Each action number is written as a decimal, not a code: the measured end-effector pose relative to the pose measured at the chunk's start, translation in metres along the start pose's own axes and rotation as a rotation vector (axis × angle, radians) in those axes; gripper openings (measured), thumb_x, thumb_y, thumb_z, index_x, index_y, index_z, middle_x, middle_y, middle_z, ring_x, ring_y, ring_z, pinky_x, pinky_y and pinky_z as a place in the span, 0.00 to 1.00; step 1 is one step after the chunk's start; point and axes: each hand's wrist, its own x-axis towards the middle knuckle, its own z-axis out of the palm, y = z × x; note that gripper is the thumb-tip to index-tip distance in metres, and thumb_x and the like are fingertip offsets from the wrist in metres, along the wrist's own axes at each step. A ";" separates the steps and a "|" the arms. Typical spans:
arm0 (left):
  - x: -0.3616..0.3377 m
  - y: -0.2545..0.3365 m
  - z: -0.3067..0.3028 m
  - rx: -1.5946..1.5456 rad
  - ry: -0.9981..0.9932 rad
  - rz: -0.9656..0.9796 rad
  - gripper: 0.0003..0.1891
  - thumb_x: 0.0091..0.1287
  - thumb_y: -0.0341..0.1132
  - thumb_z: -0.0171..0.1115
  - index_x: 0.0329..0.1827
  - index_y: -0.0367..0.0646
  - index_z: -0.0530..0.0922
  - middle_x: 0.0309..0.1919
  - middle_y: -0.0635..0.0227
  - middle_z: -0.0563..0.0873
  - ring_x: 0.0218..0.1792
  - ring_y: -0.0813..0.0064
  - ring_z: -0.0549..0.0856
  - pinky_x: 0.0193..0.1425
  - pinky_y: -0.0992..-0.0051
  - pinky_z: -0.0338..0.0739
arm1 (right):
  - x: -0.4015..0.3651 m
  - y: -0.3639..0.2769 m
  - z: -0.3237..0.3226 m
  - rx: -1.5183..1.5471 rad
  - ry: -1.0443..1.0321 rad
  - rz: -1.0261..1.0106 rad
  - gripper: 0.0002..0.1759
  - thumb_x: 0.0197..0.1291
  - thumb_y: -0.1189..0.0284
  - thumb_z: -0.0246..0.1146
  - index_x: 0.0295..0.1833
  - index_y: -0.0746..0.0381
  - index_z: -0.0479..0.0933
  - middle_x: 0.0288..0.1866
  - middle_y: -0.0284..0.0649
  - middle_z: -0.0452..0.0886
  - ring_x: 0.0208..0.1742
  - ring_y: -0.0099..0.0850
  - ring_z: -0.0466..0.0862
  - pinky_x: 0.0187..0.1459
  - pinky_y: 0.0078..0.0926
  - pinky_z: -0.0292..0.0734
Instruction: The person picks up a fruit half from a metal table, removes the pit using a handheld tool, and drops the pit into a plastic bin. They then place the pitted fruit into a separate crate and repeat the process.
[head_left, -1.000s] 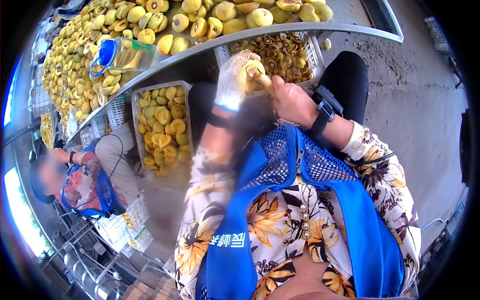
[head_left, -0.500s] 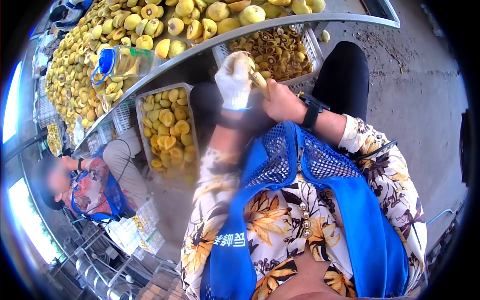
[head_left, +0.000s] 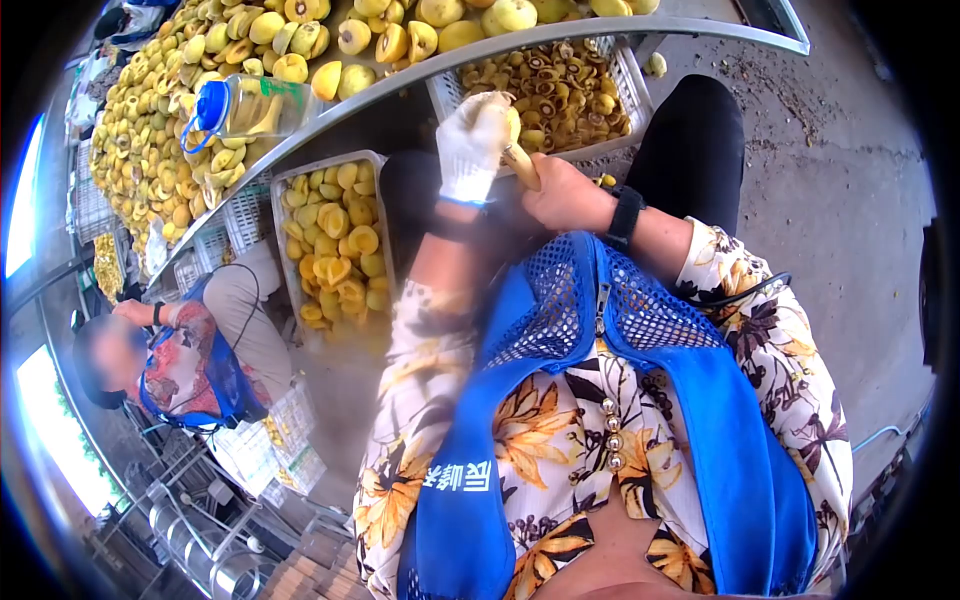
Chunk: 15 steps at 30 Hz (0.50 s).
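Note:
My left hand (head_left: 472,145), in a white knitted glove, is closed around a yellow peach half (head_left: 514,124), mostly hidden by the fingers. My bare right hand (head_left: 570,195), with a black watch at the wrist, grips a tool with a pale wooden handle (head_left: 521,166). Its working end meets the fruit and cannot be made out. Both hands are close together over the near edge of a white crate (head_left: 637,100) of brown-centred peach scraps (head_left: 550,85). To the left, a second crate (head_left: 283,245) holds yellow peach halves (head_left: 335,245).
A metal-edged table (head_left: 420,75) heaped with peach halves (head_left: 150,130) runs across the top. On it lies a clear jug (head_left: 262,108) with a blue cap. Another person (head_left: 200,370) in a blue vest sits at the left. My knee (head_left: 700,140) is beside the scrap crate.
My left hand has turned slightly around the fruit, showing more of its yellow side. The tool remains against it in my right hand. The view has shifted a little.

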 end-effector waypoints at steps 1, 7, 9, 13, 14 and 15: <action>0.003 0.002 -0.001 -0.007 -0.058 -0.027 0.10 0.63 0.32 0.56 0.37 0.33 0.79 0.24 0.70 0.80 0.22 0.83 0.75 0.25 0.84 0.69 | 0.000 -0.002 -0.001 0.006 0.026 0.001 0.09 0.51 0.75 0.53 0.37 0.68 0.68 0.19 0.43 0.75 0.15 0.30 0.76 0.17 0.28 0.70; 0.015 0.000 -0.022 -0.043 -0.244 -0.208 0.16 0.67 0.41 0.51 0.41 0.36 0.78 0.27 0.68 0.80 0.23 0.80 0.78 0.24 0.83 0.71 | 0.001 -0.009 -0.012 0.113 -0.072 0.070 0.07 0.53 0.74 0.53 0.36 0.65 0.68 0.17 0.37 0.72 0.10 0.26 0.71 0.11 0.23 0.65; 0.014 -0.005 -0.025 -0.007 -0.272 -0.235 0.17 0.68 0.43 0.50 0.42 0.36 0.77 0.27 0.68 0.79 0.23 0.79 0.78 0.24 0.83 0.71 | -0.001 -0.011 -0.018 0.250 -0.222 0.214 0.07 0.53 0.73 0.54 0.35 0.64 0.67 0.16 0.34 0.69 0.10 0.23 0.70 0.09 0.20 0.62; 0.005 -0.008 -0.018 -0.136 -0.132 -0.201 0.16 0.68 0.42 0.52 0.45 0.36 0.76 0.30 0.66 0.80 0.27 0.78 0.79 0.27 0.82 0.73 | -0.001 -0.009 -0.011 0.302 -0.178 0.187 0.07 0.54 0.72 0.54 0.35 0.63 0.66 0.14 0.31 0.66 0.10 0.21 0.69 0.09 0.18 0.61; 0.002 -0.012 -0.014 -0.064 -0.078 -0.021 0.16 0.67 0.41 0.52 0.46 0.35 0.76 0.32 0.65 0.81 0.28 0.77 0.80 0.29 0.81 0.74 | -0.005 -0.015 -0.010 0.327 -0.156 0.166 0.07 0.54 0.72 0.53 0.36 0.64 0.66 0.14 0.31 0.67 0.10 0.21 0.69 0.09 0.18 0.61; -0.001 -0.019 -0.010 0.009 -0.024 0.160 0.15 0.67 0.39 0.53 0.47 0.35 0.75 0.34 0.64 0.81 0.29 0.77 0.80 0.31 0.81 0.75 | -0.007 -0.019 -0.007 0.353 -0.134 0.143 0.07 0.54 0.72 0.53 0.37 0.64 0.66 0.14 0.32 0.67 0.10 0.21 0.69 0.09 0.19 0.62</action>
